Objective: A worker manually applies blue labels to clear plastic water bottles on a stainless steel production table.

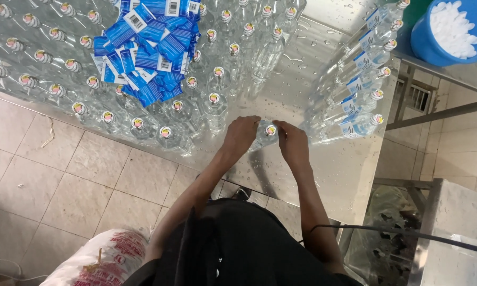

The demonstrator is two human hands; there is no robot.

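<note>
on wet steel table (349, 175), both hands (240, 135) (293, 144) gripping clear bottle (263, 136), its body mostly hidden

Bare forearms, no sleeves reaching the wrists; no gloves, rings or watch on the left hand (240, 135) or the right hand (293, 144); black garment over the torso, loosely folded; thin black cable crossing near the right elbow.

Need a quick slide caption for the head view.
Both hands, left hand and right hand, grip one clear bottle on a wet steel table beside blue labels.
</note>
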